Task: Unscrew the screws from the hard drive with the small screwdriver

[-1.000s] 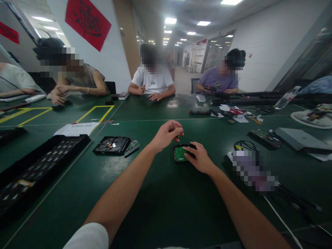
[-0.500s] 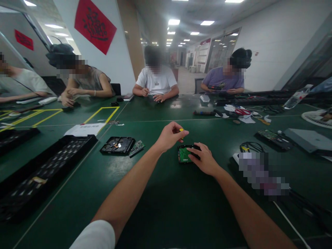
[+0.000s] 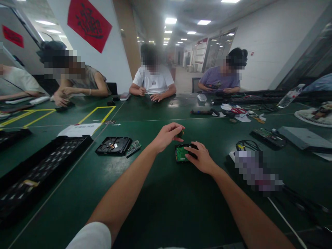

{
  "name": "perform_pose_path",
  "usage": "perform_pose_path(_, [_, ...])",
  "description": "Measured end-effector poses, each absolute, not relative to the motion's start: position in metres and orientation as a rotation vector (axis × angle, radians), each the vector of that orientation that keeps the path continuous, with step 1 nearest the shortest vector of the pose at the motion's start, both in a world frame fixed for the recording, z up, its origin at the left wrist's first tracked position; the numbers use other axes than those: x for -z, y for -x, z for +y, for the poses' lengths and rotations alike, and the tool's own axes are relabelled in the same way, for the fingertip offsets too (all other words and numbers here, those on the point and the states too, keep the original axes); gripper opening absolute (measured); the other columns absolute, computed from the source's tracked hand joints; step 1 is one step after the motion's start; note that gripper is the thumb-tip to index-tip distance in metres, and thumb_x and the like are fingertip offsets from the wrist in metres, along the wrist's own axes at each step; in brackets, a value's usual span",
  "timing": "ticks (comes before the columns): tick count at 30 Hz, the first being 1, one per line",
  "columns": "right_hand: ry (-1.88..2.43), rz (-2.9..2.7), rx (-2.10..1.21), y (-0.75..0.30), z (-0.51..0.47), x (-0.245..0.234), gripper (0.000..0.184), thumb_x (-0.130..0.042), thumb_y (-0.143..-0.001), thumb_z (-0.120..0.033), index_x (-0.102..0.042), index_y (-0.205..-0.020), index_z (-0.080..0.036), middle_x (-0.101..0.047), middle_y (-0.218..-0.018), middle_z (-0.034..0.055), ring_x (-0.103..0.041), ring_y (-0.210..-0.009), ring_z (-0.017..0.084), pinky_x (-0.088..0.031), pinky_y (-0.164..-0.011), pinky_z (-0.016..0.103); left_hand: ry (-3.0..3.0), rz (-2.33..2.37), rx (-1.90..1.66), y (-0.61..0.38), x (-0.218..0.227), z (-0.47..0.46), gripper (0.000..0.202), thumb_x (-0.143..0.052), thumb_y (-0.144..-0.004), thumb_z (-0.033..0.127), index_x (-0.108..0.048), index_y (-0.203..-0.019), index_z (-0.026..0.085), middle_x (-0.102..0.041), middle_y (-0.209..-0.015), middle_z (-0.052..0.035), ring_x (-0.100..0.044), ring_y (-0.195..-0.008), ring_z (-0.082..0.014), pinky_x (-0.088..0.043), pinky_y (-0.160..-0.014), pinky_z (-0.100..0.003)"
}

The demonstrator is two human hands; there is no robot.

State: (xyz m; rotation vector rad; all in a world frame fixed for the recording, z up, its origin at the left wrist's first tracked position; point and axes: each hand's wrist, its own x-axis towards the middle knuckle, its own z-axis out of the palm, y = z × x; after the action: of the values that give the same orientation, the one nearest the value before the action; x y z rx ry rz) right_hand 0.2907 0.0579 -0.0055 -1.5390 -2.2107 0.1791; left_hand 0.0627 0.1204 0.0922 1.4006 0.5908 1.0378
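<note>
A hard drive (image 3: 179, 154) with a green circuit board facing up lies on the dark green table in front of me. My right hand (image 3: 201, 157) rests across its right side, fingers spread over the board and the far edge, holding it against the table. Just above the drive's far left corner, my left hand (image 3: 171, 135) is closed in a pinch around a small yellow-handled tool (image 3: 183, 132), which looks like a screwdriver. Fingers cover most of that tool, and I cannot make out whether its tip touches the drive.
Left of me are another hard drive (image 3: 113, 146), a loose circuit board (image 3: 134, 147) and a long black tray (image 3: 44, 169). On the right lie a further drive (image 3: 268, 137), a grey box (image 3: 306, 138), cables and a bottle (image 3: 290, 96). Several people sit across the table.
The yellow handle, plainly visible before, is now mostly hidden as my left fingers have turned around it. My right hand stays on the drive. The whole view has shifted slightly.
</note>
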Motion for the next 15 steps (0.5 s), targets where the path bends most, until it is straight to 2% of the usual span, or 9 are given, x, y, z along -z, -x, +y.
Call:
perform_pose_path(4, [1.553,-2.213,-0.195,-0.2914,0.0576,0.0047,0.043,-0.059,-0.099,-0.05,-0.065,-0.14,-0.037,-0.048,-0.153,0.0119,-0.036,-0.147,0.037,-0.037,-0.112,0.061,-1.469,0.732,-1.101,-0.0624,-0.0912,0.1192,0.036,-0.083,-0.082,0.042,-0.061,-0.089,0.014,-0.066,-0.088,-0.005,-0.063,-0.077,-0.0137,-0.061,-0.065,-0.028])
perform_pose_path(8, [1.55,-2.214,-0.178,-0.2922,0.0582,0.0068,0.043,-0.058,-0.1,-0.051,-0.065,-0.14,-0.038,-0.048,-0.153,0.0112,-0.037,-0.146,0.037,-0.037,-0.112,0.061,-1.482,0.749,-1.129,-0.0652,-0.0909,0.1174,0.038,-0.084,-0.08,0.041,-0.058,-0.091,0.015,-0.064,-0.085,-0.0029,-0.062,-0.074,-0.0124,-0.06,-0.063,-0.026])
perform_pose_path(12, [1.544,-2.216,-0.163,-0.2929,0.0588,0.0086,0.044,-0.057,-0.1,-0.051,-0.064,-0.141,-0.037,-0.048,-0.152,0.0118,-0.036,-0.146,0.037,-0.038,-0.112,0.06,-1.594,0.616,-1.043,-0.0648,-0.0929,0.1174,0.037,-0.08,-0.083,0.044,-0.064,-0.104,0.018,-0.059,-0.083,0.0002,-0.059,-0.074,-0.0123,-0.06,-0.062,-0.026])
perform_pose_path(15, [1.54,-2.223,-0.173,-0.2935,0.059,0.0091,0.044,-0.056,-0.1,-0.052,-0.064,-0.142,-0.037,-0.047,-0.153,0.011,-0.035,-0.147,0.037,-0.037,-0.112,0.061,-1.701,0.609,-0.998,-0.0629,-0.0937,0.118,0.034,-0.075,-0.087,0.048,-0.07,-0.099,0.017,-0.059,-0.086,-0.0023,-0.058,-0.077,-0.0134,-0.06,-0.062,-0.025])
